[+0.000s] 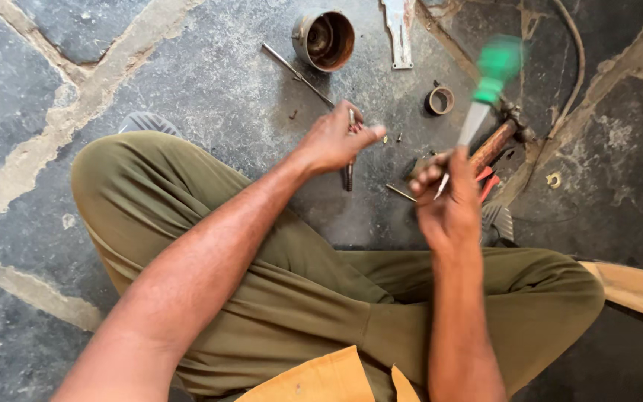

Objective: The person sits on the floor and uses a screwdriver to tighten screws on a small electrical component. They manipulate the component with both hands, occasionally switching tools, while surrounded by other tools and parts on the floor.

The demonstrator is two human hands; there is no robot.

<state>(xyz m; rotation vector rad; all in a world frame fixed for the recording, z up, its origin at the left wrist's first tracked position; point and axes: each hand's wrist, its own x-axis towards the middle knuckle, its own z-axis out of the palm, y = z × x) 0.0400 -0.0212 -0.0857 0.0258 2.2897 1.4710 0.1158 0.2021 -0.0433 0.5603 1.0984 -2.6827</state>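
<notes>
The right hand [448,201] grips a blurred green-handled screwdriver [485,93], handle tilted up. The left hand [336,141] closes on a thin metal tool [349,175] just beside it. A hammer [496,145] and rusty cylinder [324,39] lie beyond on the stone floor [210,82].

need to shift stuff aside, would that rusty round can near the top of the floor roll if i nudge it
Probably yes. The rusty can lies on its side with its open mouth facing the camera, so its round wall should roll on the stone floor. It looks like thick metal, likely heavy for its size. The rough mortar joints may stop it soon.
</notes>
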